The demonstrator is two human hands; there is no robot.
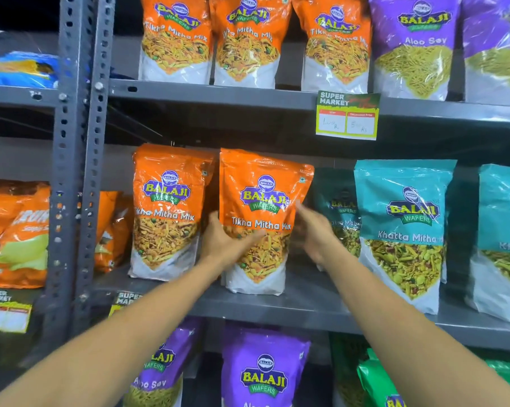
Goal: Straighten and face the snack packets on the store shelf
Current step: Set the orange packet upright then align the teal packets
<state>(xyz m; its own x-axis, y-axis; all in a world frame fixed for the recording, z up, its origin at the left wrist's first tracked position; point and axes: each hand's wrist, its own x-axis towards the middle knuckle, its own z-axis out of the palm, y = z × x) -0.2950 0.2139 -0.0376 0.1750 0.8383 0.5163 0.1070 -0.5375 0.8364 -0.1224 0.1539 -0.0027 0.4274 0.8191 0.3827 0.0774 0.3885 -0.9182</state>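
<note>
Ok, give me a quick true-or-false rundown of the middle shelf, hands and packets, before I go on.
1. Both hands are on the same orange packet. True: the left hand is at its left edge and front, the right hand at its right edge.
2. That packet lies flat on its back. False: it stands upright, label facing out.
3. A second orange packet stands to its left. True.
4. The packets to its right are purple. False: the teal packet stands there; purple ones are on other shelves.
5. The price tag hangs from the shelf edge above the middle shelf. True.
</note>
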